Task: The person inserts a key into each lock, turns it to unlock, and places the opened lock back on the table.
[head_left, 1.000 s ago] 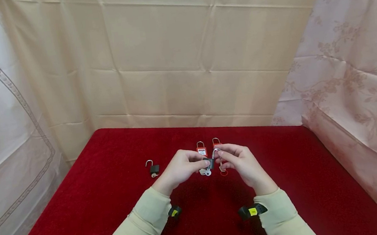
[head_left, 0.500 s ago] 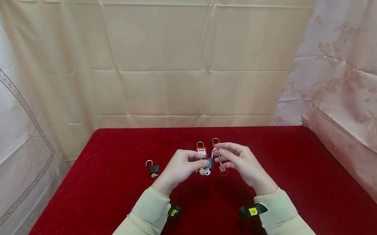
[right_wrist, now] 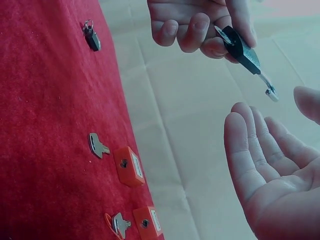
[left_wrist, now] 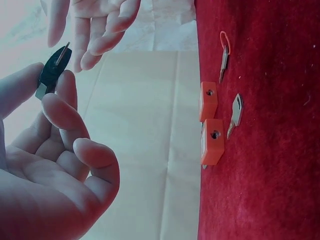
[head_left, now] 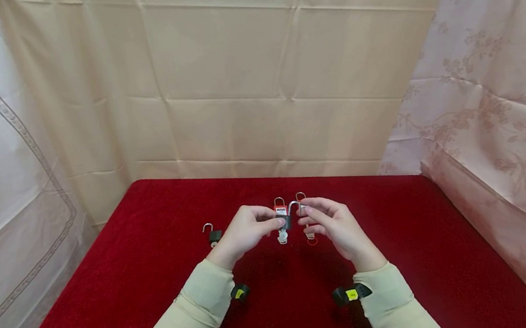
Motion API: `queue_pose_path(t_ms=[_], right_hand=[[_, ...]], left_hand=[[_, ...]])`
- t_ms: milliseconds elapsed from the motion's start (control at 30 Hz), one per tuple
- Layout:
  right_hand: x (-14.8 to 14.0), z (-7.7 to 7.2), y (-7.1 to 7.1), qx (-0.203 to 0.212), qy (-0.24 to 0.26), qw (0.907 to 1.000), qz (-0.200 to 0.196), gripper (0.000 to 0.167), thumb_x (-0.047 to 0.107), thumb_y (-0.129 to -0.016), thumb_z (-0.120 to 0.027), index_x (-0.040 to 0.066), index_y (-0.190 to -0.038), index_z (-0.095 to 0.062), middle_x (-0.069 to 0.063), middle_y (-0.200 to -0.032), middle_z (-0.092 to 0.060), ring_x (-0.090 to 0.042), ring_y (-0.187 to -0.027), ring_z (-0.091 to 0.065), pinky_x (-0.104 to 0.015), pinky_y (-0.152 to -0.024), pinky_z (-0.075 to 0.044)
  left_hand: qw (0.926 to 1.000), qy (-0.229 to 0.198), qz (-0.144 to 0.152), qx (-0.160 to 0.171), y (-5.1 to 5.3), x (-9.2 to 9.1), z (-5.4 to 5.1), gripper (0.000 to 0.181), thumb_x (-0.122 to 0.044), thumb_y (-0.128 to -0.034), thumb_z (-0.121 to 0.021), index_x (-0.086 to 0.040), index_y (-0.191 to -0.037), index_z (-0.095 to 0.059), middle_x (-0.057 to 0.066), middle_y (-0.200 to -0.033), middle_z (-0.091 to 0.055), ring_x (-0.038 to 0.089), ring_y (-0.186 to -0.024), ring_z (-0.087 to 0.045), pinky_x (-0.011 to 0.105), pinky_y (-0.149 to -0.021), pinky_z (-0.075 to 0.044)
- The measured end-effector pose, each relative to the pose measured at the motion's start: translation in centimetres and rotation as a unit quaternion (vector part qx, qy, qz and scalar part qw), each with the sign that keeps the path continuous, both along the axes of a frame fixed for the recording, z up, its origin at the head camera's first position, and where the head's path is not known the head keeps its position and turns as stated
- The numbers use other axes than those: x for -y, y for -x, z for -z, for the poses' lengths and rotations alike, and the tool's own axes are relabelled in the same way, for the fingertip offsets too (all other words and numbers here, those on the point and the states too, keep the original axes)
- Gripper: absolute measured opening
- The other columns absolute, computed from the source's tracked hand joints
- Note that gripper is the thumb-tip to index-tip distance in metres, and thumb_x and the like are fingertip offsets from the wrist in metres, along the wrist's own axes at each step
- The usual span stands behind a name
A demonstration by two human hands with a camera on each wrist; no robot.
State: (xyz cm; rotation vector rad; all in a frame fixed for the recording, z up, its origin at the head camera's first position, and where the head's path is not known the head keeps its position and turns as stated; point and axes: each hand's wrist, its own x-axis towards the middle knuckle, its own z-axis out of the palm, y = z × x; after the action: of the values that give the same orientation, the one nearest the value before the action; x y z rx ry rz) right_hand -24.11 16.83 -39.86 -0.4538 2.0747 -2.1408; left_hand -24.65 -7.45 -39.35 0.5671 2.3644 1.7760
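My left hand [head_left: 245, 232] pinches a black padlock [head_left: 285, 222] between thumb and fingers, raised above the table. Its shackle [right_wrist: 270, 90] is swung open, and a key [right_wrist: 223, 35] sits in the bottom of its body. Facing it, my right hand [head_left: 332, 225] has its fingers extended and holds nothing; the right wrist view shows a gap between those fingers and the shackle. Behind the hands lie two red padlocks [right_wrist: 131, 167] with closed shackles, one partly hidden by my right hand. A loose key [right_wrist: 96, 145] lies by one, and a key with a red ring [right_wrist: 120, 224] by the other.
Another black padlock [head_left: 215, 236], shackle open and key at its bottom, lies left of my left hand on the red cloth-covered table [head_left: 111, 289]. A beige curtain [head_left: 234, 80] hangs behind the table, with patterned cloths at both sides.
My left hand has moved slightly left and away with the black padlock, drawing its shackle clear of my right fingers. The right hand has barely moved.
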Motion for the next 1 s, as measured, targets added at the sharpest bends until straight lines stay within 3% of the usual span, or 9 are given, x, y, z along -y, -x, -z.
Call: queue_pose_path(t_ms=[267, 467, 667, 833, 1000], right_hand=[[0.1, 0.0, 0.0, 0.000, 0.001, 1.0000, 0.001, 0.043, 0.019, -0.102, -0.065, -0.003, -0.138, -0.055, -0.020, -0.121, -0.066, -0.045, -0.109, -0.064, -0.040, -0.086, -0.058], [0.5, -0.1, -0.1, -0.007, 0.009, 0.9999, -0.006, 0.047, 0.018, -0.102, -0.064, -0.005, -0.141, -0.051, -0.021, -0.124, -0.065, -0.041, -0.108, -0.066, -0.039, -0.086, -0.058], [1.4, 0.1, 0.2, 0.001, 0.018, 0.9998, -0.013, 0.044, 0.017, -0.101, -0.065, -0.001, -0.139, -0.053, -0.028, -0.129, -0.061, -0.040, -0.110, -0.067, -0.042, -0.089, -0.057], [2.2, 0.5, 0.4, 0.015, 0.025, 0.9995, -0.011, 0.045, 0.016, -0.101, -0.065, -0.002, -0.140, -0.052, -0.026, -0.130, -0.062, -0.043, -0.112, -0.066, -0.043, -0.089, -0.056], [2.8, 0.8, 0.8, 0.033, 0.037, 0.9987, -0.010, 0.046, 0.013, -0.102, -0.063, 0.000, -0.143, -0.048, -0.022, -0.130, -0.062, -0.047, -0.117, -0.062, -0.044, -0.090, -0.056]], left_hand=[[0.9998, -0.016, -0.007, -0.003, 0.2, 0.7, -0.5, 0.019, -0.019, -0.0932, -0.075, -0.004, -0.105, -0.078, 0.005, -0.089, -0.072, 0.026, -0.077, -0.061, 0.034, -0.072, -0.051], [0.9997, -0.013, -0.016, -0.013, 0.6, 1.2, -0.6, 0.019, -0.019, -0.0933, -0.074, -0.005, -0.105, -0.078, 0.005, -0.090, -0.073, 0.030, -0.079, -0.062, 0.034, -0.072, -0.051], [0.9988, -0.005, -0.043, -0.021, 0.8, 1.9, -0.5, 0.018, -0.018, -0.0921, -0.076, -0.005, -0.105, -0.078, 0.007, -0.089, -0.072, 0.022, -0.074, -0.060, 0.035, -0.070, -0.050], [0.9977, 0.007, -0.060, -0.030, 1.0, 2.6, -0.6, 0.018, -0.018, -0.0919, -0.075, -0.005, -0.104, -0.079, 0.006, -0.086, -0.071, 0.025, -0.074, -0.060, 0.038, -0.070, -0.050], [0.9956, 0.036, -0.085, -0.012, 1.1, 3.4, -0.7, 0.017, -0.020, -0.0932, -0.074, -0.008, -0.104, -0.079, 0.003, -0.085, -0.071, 0.028, -0.078, -0.061, 0.037, -0.071, -0.049]])
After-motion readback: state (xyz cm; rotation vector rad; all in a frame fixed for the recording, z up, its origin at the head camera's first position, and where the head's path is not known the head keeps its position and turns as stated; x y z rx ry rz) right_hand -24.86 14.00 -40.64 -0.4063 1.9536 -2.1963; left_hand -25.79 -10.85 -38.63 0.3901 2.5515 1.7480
